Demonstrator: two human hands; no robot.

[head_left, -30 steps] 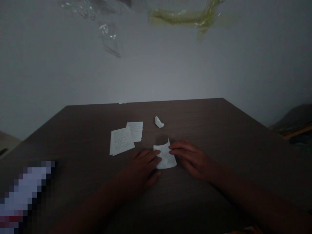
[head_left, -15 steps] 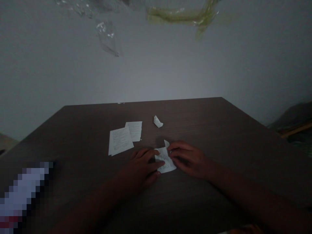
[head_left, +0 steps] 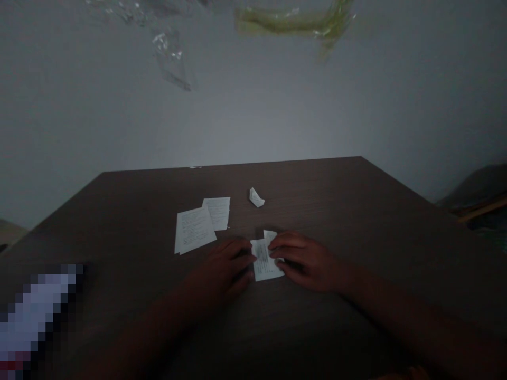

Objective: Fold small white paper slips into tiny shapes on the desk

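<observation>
A small printed sheet of paper (head_left: 262,264) lies in front of me, with a flap at its upper right turned over. My right hand (head_left: 311,262) has its fingers bent over the right side of this sheet, holding the flap and partly covering it. At the left edge rests my left hand (head_left: 229,269), its fingers slightly apart and the fingertips beside or just touching the paper. Beyond the hands sits a folded, crumpled piece of paper (head_left: 256,198). To the left, more printed sheets (head_left: 196,230) overlap one another.
Everything rests on a dark wood-grain table (head_left: 336,200), whose far edge meets a grey wall (head_left: 277,111). Clear and yellow tape (head_left: 293,24) sticks to the wall. A pixelated pale object (head_left: 35,311) lies at the near left. Dark items (head_left: 481,195) stand beyond the right edge.
My left hand has drawn back left from the sheet's middle to its edge. The right fingers have moved slightly left over the sheet, and the flap leans further left.
</observation>
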